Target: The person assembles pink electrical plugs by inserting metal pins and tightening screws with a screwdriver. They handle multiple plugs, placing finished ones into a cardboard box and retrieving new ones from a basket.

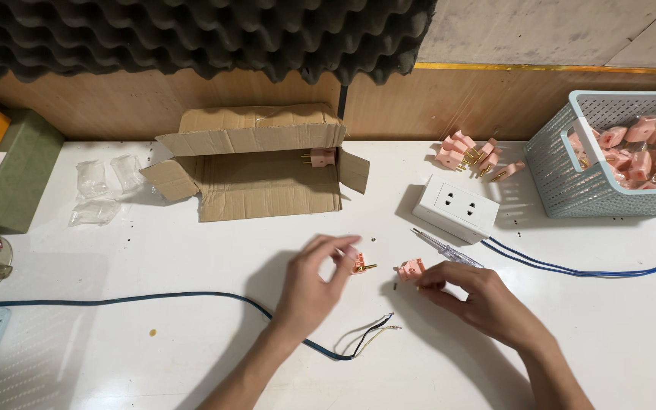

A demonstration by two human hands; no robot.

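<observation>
Head view, left to right: a blue cable (115,300) runs across the white table (191,250) to bared wire ends (380,328). Left hand (314,285) pinches a pink plug half (359,265) with brass pins; right hand (480,296) grips the other pink half (411,269) at its fingertips. These look light, rigid, small plastic shells, probably best held by the sides, clear of the pins

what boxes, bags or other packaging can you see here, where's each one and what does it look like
Cardboard box: back centre of the table, brown, lying on its side with flaps open, one pink plug inside.
Clear plastic bags: left of the box, small, crumpled, transparent.
Green box: far left edge, rectangular, olive green, beside an orange panel.
Basket: back right, pale blue perforated plastic, holding pink plugs.
</observation>
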